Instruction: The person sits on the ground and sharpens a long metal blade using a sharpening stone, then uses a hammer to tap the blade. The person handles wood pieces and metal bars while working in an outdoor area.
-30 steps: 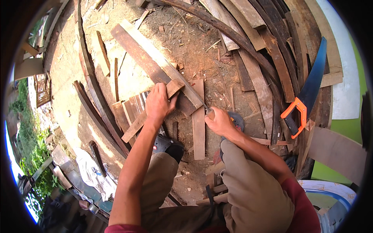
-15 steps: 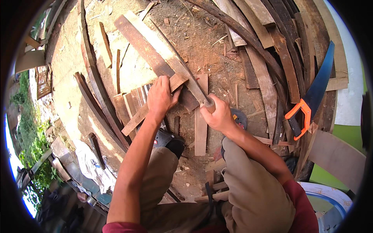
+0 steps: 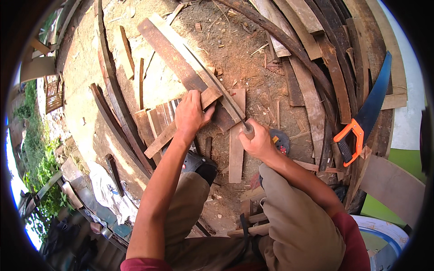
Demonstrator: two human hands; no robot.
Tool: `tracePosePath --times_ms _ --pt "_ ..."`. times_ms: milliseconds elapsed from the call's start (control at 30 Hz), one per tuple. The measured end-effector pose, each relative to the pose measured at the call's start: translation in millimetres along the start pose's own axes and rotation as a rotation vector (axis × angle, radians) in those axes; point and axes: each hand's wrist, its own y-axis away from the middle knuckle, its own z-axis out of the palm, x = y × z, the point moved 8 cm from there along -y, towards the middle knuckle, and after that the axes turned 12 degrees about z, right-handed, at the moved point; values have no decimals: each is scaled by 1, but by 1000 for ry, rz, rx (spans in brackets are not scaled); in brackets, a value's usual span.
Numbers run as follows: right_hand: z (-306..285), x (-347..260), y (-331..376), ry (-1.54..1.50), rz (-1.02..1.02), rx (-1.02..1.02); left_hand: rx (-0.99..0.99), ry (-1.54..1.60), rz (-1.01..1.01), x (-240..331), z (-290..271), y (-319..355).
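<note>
I see the left hand (image 3: pixel 191 115) at frame centre, palm down w/ fingers spread flat, pressing on a short wooden slat (image 3: pixel 183 123) that runs diagonally from lower left to upper right; not gripping around it, just bearing on top. The slat lies across a row of small upright-laid wood pieces (image 3: pixel 153 119) just left of the hand. Right hand (image 3: pixel 257 142) sits right of centre, fist clamped tight on the handle of a long machete (image 3: pixel 217 86); the blade runs up and left from the fist, its edge lying along a long dark plank (image 3: pixel 174 58) that stretches toward the upper left of the frame. A lighter board (image 3: pixel 236 144) lies vertical btwn the two hands, touching the slat's upper end region. Far right, a handsaw (image 3: pixel 366 113) w/ orange handle and dark blade rests on a stack of curved planks (image 3: pixel 316 67), well apart from both hands. Ground is dirt w/ wood chips. Bottom of frame: knees in khaki trousers (image 3: pixel 289 217), a dark shoe (image 3: pixel 199 162) under the left forearm.
</note>
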Motion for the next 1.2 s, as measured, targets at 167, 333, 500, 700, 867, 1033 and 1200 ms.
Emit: tracePosePath --times_ms 167,333,500,700,867,1033,1200 --pt "-8 5 -4 189 31 27 70 1 40 1 -3 -3" --pt "-8 5 6 -22 -32 25 -2 9 -17 -3 4 0" --pt "2 24 -7 234 82 19 12 -13 -3 -2 2 -1" --pt "-11 16 8 0 -55 71 -7 -11 -30 -1 3 2" --pt "-1 27 -4 177 170 -83 20 -10 -5 0 0 -1" --pt "-4 17 9 -3 8 10 -1 3 -19 -2 2 0" --pt "9 46 -4 210 178 -112 15 -9 7 -2 2 -1"
